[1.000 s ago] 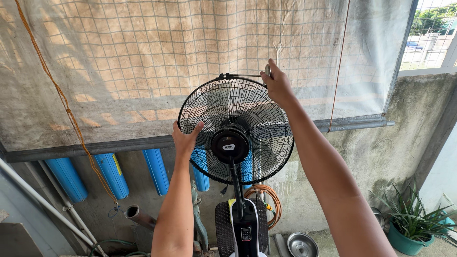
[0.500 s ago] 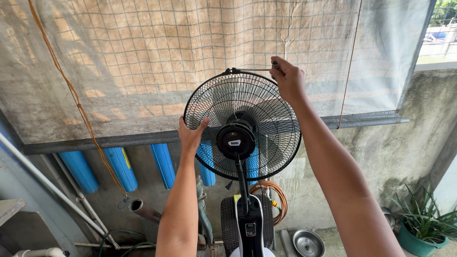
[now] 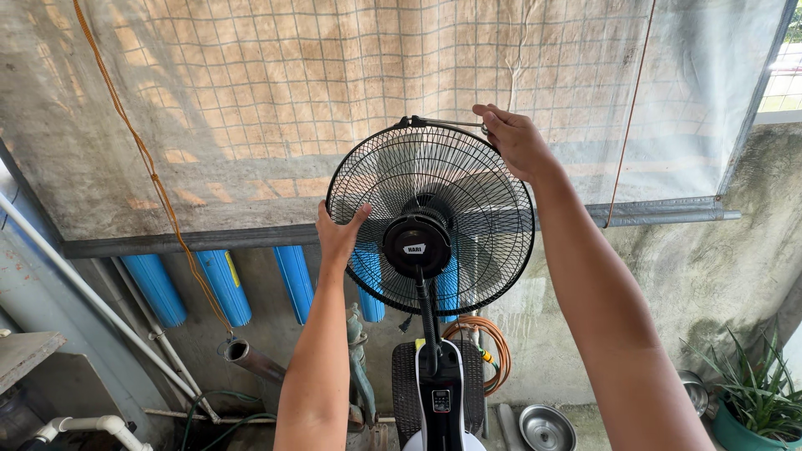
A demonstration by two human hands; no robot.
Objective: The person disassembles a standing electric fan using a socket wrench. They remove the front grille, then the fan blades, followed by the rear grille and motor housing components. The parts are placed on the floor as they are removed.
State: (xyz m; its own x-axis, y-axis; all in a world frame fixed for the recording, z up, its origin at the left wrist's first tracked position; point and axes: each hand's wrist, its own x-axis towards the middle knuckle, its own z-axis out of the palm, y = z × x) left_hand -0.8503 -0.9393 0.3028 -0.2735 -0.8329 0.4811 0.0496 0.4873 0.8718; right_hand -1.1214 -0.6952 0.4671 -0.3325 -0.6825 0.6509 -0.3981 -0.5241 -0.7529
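Note:
A standing fan with a round black wire guard (image 3: 468, 250) faces away from me, its black motor housing (image 3: 416, 245) in the middle and its pole running down to a white and black base (image 3: 440, 392). My left hand (image 3: 337, 235) presses flat against the guard's left rim. My right hand (image 3: 516, 140) is raised to the guard's top right edge, fingers pinched on a thin metal clip or handle (image 3: 443, 124) along the top.
A mesh tarp (image 3: 334, 92) hangs behind the fan over a concrete wall. Blue pipes (image 3: 224, 286), a white pipe (image 3: 83, 292), an orange rope (image 3: 159, 188), a coiled orange hose (image 3: 489, 347), a metal bowl (image 3: 546, 428) and a potted plant (image 3: 752, 392) surround the base.
The view has shifted slightly, so the fan sits lower and more to the right. Both hands stay on the guard, the right one still at the top edge.

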